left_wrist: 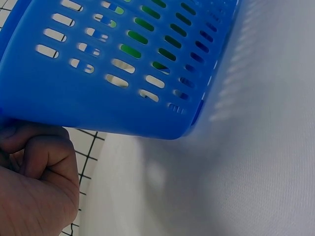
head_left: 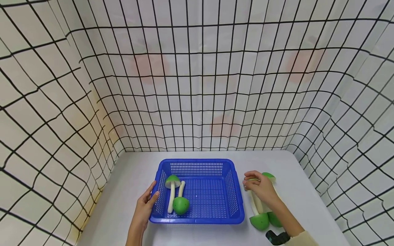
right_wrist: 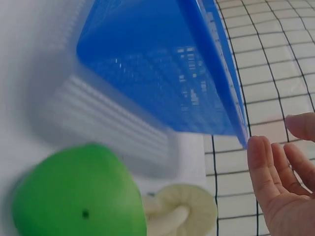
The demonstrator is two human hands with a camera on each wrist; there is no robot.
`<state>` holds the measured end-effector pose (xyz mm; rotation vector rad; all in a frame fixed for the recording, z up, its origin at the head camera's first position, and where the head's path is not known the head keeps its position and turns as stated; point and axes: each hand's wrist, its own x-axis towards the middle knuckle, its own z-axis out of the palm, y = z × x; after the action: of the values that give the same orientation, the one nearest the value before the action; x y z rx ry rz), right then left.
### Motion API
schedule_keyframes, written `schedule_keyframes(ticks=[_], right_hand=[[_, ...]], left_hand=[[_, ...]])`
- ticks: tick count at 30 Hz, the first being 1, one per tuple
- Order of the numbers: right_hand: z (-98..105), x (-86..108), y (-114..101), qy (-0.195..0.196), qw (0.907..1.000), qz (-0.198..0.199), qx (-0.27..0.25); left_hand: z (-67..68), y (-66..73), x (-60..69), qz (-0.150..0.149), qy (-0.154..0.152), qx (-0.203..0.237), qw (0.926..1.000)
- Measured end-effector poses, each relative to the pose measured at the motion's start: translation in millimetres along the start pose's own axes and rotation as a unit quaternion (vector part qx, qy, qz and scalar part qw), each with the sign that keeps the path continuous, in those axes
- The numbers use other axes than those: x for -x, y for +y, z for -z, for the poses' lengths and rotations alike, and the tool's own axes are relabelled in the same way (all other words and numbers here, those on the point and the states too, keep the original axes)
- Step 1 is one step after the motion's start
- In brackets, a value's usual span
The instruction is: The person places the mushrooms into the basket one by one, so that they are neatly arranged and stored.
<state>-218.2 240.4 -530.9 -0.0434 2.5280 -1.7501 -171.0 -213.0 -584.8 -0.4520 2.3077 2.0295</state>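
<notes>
A blue plastic basket (head_left: 197, 220) with slotted walls stands on the white table. My left hand (head_left: 144, 206) grips its left rim; curled fingers (left_wrist: 47, 152) show against that edge in the left wrist view. Inside, at the left, lie two toy mushrooms with green caps (head_left: 180, 205) and white stems. Past the basket's right side, my right hand (head_left: 263, 189) hovers over more green-capped mushrooms (head_left: 259, 221), its fingers fairly straight and holding nothing visible. The right wrist view shows a green cap (right_wrist: 81, 191) close up and a pale cap underside (right_wrist: 199, 206). The right forearm partly hides these mushrooms.
Black-lined white grid walls (head_left: 203, 85) enclose the table (head_left: 135, 171) at the back and both sides. A black strap or device (head_left: 277, 237) is on the right wrist, by the pale sleeve (head_left: 301, 239).
</notes>
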Motion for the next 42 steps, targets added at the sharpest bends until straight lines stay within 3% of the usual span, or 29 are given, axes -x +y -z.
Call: schedule_keyframes(ticks=[9, 20, 31, 42], right_hand=[[28.9, 5.1, 17.7, 0.012, 0.9997, 0.02, 0.012], [62.2, 11.1, 28.4, 0.026, 0.9985, 0.026, 0.041], [84.6, 19.6, 48.5, 0.032, 0.9958, 0.003, 0.086], [100.7, 17.3, 69.0, 0.033, 0.9942, -0.001, 0.103]], left_hand=[[-0.6, -1.3, 1.3, 0.005, -0.003, 0.002, 1.0], [1.7, 6.3, -1.4, -0.012, -0.013, -0.004, 0.9998], [2.4, -1.1, 1.1, -0.001, -0.015, 0.0, 0.9999], [2.0, 0.9, 0.3, 0.004, -0.015, 0.002, 0.9999]])
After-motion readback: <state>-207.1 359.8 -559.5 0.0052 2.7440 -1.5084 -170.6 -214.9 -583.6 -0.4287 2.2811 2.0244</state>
